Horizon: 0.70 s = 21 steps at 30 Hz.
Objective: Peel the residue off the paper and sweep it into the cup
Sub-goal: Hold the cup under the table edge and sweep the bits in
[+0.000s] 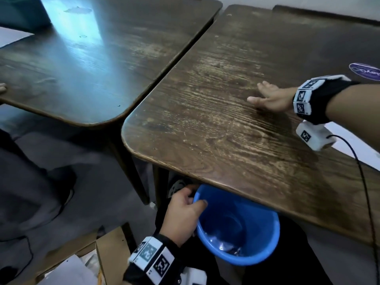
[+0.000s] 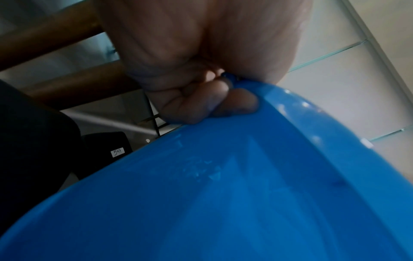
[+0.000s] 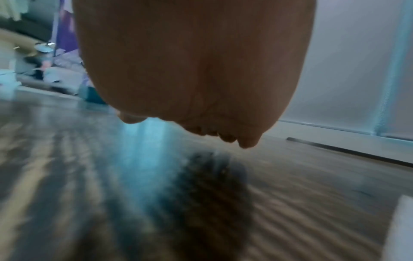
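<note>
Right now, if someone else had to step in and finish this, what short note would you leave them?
Left hand grips the rim of the blue cup, held just under the near edge of the table.
Right hand is open, flat over the tabletop.
White paper lies at the table's right edge.
Something pale already lies in the cup.
Left: sweep toward the cup; I cannot make out loose residue on the wood.

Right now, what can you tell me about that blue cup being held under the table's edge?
The blue cup looks like smooth, glossy plastic, round and wide-mouthed, more like a small bucket. It is held below the near edge of the brown wooden table, its far rim hidden under the tabletop, its mouth facing up. The left hand grips its rim, thumb inside and fingers outside. Something shiny and crumpled lies at its bottom; what it is I cannot tell.
</note>
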Each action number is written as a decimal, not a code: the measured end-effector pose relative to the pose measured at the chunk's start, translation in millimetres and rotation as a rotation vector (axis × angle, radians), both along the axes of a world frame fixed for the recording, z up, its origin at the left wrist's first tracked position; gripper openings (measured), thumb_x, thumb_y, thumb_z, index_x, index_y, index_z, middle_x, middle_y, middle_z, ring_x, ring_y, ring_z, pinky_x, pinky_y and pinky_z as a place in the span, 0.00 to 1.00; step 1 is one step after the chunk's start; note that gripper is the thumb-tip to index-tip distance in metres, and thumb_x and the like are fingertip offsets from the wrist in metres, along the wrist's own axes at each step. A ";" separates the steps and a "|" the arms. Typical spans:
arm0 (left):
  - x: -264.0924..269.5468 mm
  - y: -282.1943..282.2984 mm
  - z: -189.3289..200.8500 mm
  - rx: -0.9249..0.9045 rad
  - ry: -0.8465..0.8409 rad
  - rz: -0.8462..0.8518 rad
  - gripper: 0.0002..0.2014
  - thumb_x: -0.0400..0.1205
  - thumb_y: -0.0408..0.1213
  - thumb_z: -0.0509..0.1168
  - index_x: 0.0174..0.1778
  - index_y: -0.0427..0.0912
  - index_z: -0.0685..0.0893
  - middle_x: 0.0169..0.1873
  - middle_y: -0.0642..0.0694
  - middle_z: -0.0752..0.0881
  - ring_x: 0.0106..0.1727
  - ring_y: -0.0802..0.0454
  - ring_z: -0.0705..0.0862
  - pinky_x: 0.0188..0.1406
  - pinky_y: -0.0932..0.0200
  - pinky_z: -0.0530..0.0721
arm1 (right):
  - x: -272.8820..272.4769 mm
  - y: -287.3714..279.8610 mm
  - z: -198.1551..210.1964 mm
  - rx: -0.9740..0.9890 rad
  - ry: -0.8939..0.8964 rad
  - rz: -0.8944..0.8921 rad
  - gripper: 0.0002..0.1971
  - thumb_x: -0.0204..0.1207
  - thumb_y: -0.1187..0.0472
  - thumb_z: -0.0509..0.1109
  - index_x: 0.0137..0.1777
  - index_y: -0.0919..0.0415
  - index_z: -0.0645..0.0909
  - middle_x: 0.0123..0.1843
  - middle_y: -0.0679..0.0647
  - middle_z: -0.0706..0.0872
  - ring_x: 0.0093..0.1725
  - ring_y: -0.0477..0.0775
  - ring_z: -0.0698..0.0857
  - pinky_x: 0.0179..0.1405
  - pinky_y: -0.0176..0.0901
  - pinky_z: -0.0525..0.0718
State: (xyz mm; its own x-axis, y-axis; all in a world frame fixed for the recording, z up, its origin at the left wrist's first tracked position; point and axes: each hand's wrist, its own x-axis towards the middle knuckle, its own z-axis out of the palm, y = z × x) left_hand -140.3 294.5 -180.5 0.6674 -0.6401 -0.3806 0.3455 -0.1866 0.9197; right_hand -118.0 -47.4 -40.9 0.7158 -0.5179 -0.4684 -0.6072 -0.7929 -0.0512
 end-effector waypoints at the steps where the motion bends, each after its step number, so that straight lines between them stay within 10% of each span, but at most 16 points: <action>1: -0.1 -0.3 -0.1 -0.006 0.012 -0.001 0.10 0.83 0.20 0.65 0.54 0.38 0.85 0.28 0.44 0.89 0.27 0.51 0.87 0.28 0.58 0.85 | 5.6 6.0 -5.9 0.007 0.027 0.024 0.55 0.71 0.25 0.44 0.88 0.63 0.36 0.89 0.59 0.34 0.88 0.59 0.37 0.86 0.52 0.40; 7: -4.4 -5.4 -3.9 -0.015 0.036 -0.011 0.12 0.83 0.17 0.62 0.54 0.36 0.83 0.18 0.51 0.84 0.16 0.59 0.79 0.17 0.67 0.75 | 16.8 88.6 -35.3 0.031 0.061 0.389 0.56 0.64 0.18 0.40 0.86 0.48 0.27 0.87 0.52 0.25 0.86 0.57 0.28 0.83 0.59 0.32; 16: -5.9 -3.7 0.0 -0.073 0.049 0.015 0.13 0.77 0.27 0.69 0.57 0.36 0.87 0.34 0.38 0.92 0.31 0.45 0.89 0.29 0.56 0.85 | -53.5 177.2 -29.7 0.059 0.107 0.861 0.53 0.75 0.24 0.48 0.85 0.53 0.24 0.84 0.52 0.20 0.82 0.54 0.20 0.81 0.58 0.24; 21: -4.0 3.1 5.3 -0.054 -0.025 0.010 0.14 0.82 0.18 0.62 0.56 0.39 0.85 0.25 0.46 0.85 0.18 0.56 0.79 0.15 0.64 0.74 | -82.6 190.4 -20.9 0.028 0.172 0.969 0.54 0.77 0.24 0.48 0.85 0.58 0.25 0.82 0.52 0.16 0.79 0.50 0.16 0.80 0.53 0.23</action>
State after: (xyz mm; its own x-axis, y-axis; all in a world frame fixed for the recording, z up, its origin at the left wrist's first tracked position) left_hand -144.3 297.6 -175.2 0.6825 -0.6528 -0.3286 0.3238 -0.1329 0.9367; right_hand -200.6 143.0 -61.8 0.7460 0.2696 -0.6090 0.3039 -0.9515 -0.0490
